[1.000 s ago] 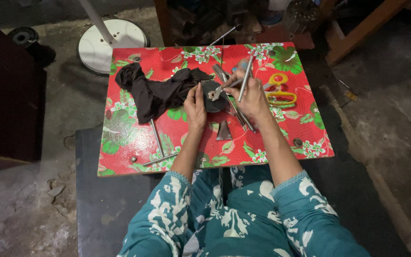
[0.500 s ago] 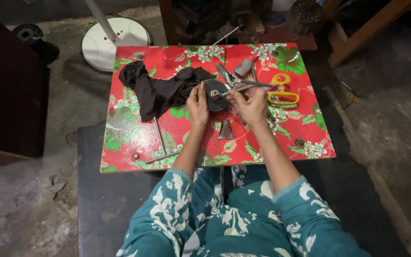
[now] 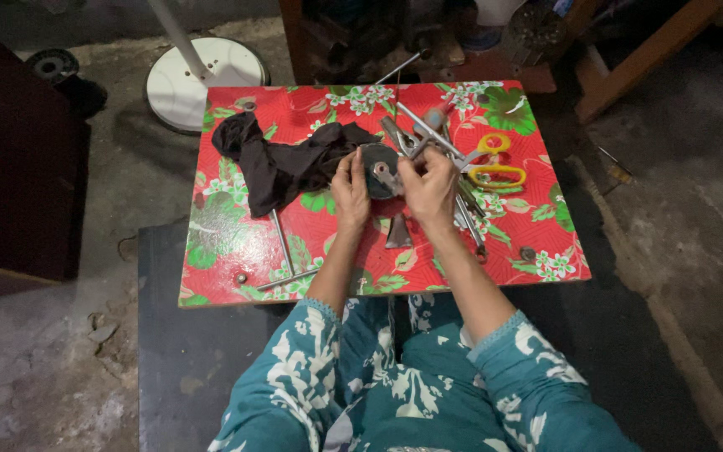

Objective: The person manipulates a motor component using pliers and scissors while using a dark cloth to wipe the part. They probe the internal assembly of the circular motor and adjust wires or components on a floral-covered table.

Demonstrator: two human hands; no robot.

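Both hands met over a small dark round part (image 3: pixel 378 170) held above the middle of the red floral tabletop (image 3: pixel 219 251). The left hand (image 3: pixel 351 191) had its fingers curled against the part's left edge; the right hand (image 3: pixel 430 186) pinched its right side, though the exact grip was hidden behind the knuckles. What the part was could not be made out. Half a second earlier the right hand had held a long metal tool; now the yellow-handled scissors (image 3: pixel 489 163) lay beside it, near the black cloth (image 3: pixel 282 163).
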